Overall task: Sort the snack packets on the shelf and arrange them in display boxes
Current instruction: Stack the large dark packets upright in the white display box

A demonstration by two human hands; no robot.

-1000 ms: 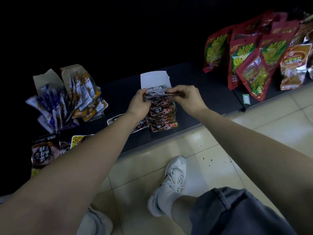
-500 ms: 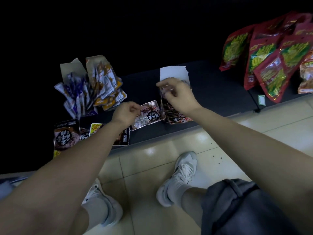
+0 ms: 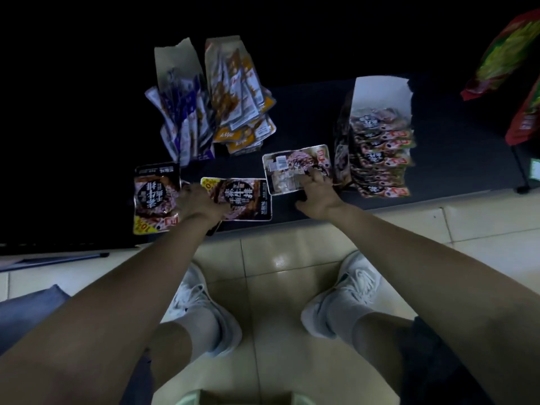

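On the dark shelf point(image 3: 455, 159), a display box point(image 3: 380, 92) with a white flap holds a stack of red-and-black snack packets point(image 3: 380, 159). A silver-backed packet point(image 3: 287, 168) lies just left of it. The fingers of my right hand point(image 3: 317, 191) rest on that packet, with the thumb spread apart below its edge. My left hand point(image 3: 198, 203) lies flat on a dark packet with white characters point(image 3: 242, 198). A similar dark packet point(image 3: 155, 197) lies to the left of that hand.
Two open display boxes stand at the back left, one with purple packets point(image 3: 181, 127), one with orange packets point(image 3: 242, 112). Large red bags point(image 3: 508, 59) hang at the far right. Below the shelf edge are the tiled floor point(image 3: 274, 258) and my white shoes.
My left hand has put the silver-backed packet down and moved left onto the dark packet. My right hand left the box and came down onto the silver-backed packet. The view shifted left.
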